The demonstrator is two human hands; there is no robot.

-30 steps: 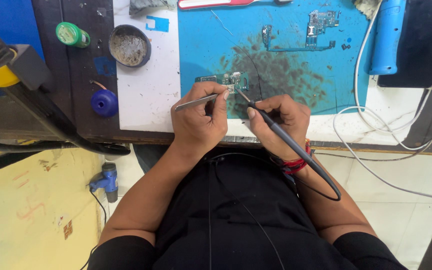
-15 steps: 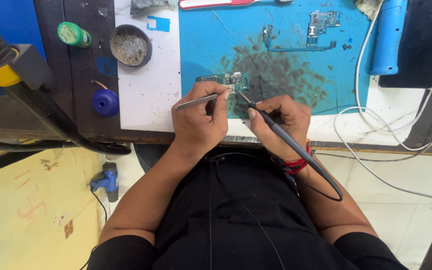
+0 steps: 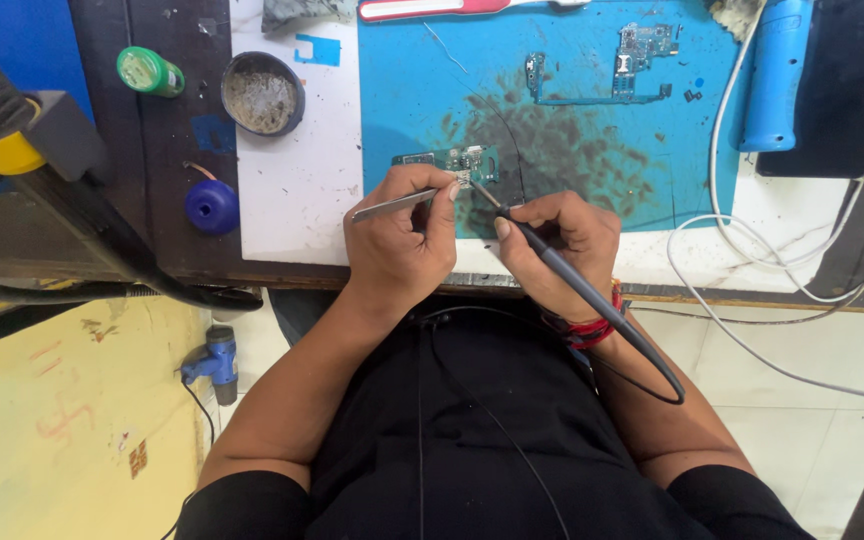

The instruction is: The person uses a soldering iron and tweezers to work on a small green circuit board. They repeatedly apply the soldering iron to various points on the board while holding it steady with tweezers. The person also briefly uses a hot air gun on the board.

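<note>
Black sleeves and bare forearms fill the near part of the view, both arms reaching up to the bench edge. Left hand (image 3: 397,245): fingers curled tight, pinching metal tweezers (image 3: 395,204), tips aimed right at the small green circuit board (image 3: 449,161). Right hand (image 3: 560,245): closed in a pen grip on a dark soldering iron (image 3: 562,270), tip set at or just beside the right end of the same board; actual contact too small to confirm. The iron's cord loops back past the wrist, which wears a red band.

Progress, as a judgement: work on the board is mid-way. Both tools meet at one spot on it, and nothing shows a finished joint or a freed part.

Board lies on the blue mat (image 3: 392,90), near its front edge, on a dark scorched patch. Beyond it: a larger circuit board (image 3: 642,50), a round tin (image 3: 262,93) on the left, a blue tool handle (image 3: 774,75) on the right.
</note>
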